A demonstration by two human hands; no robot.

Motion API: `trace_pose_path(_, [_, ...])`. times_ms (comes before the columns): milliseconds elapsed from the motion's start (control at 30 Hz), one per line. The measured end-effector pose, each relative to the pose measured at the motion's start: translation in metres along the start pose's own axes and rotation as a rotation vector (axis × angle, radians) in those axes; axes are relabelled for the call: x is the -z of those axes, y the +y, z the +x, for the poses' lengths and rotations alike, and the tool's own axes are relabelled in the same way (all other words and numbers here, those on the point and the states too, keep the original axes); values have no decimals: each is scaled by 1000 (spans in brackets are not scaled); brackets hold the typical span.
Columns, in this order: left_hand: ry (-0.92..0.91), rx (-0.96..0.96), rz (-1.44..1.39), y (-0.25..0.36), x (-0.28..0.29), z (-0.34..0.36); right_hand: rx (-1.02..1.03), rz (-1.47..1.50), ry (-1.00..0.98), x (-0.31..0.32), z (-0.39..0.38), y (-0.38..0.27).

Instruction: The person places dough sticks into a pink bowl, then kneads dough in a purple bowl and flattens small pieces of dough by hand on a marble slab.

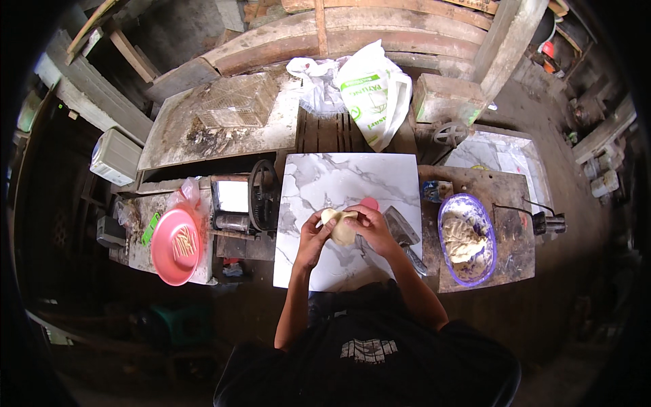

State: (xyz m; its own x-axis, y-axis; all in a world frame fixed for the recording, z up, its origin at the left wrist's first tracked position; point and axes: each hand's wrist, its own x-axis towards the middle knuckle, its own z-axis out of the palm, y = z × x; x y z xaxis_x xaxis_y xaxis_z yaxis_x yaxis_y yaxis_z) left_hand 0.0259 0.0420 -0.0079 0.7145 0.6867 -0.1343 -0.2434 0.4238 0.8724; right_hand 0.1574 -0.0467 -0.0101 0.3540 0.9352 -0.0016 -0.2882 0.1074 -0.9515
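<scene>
Fingers [316, 220] of left hand [311, 241] and right hand [376, 229] pinch closely on a seemingly half-shaped dough piece [344, 235], pale strips [183, 242] in the pink bowl [177, 277] apparently done, the dough lump [462, 241] likely left.

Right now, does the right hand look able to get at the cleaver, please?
Probably yes: the cleaver lies uncovered on the marbled board, just beside the right hand, though that hand is busy holding pale dough with the left hand.

The head camera looks down from above the near torso [369, 325] onto a marbled board [339, 180]. Its fisheye view reaches far planks [380, 20].
</scene>
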Motion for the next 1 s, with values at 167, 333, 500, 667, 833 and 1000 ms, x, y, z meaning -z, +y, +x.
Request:
trace_pose_path(167, [12, -90, 137, 11, -15, 5, 66, -183, 12, -3, 5, -18])
trace_pose_path(333, [160, -204, 97, 8, -25, 14, 144, -263, 115, -11, 9, -34])
trace_pose_path(500, [177, -212, -142, 15, -35, 17, 87, -136, 163, -6, 15, -31])
trace_pose_path(667, [99, -159, 35, 12, -35, 17, 204, -334, 205, 5, 15, -19])
trace_pose_path(833, [113, -171, 61, 17, -31, 18, 195, -414, 203, -1, 13, -33])
trace_pose_path(1000, [178, -265, 26, 17, -34, 22, 130, -260, 258, -9, 12, -45])
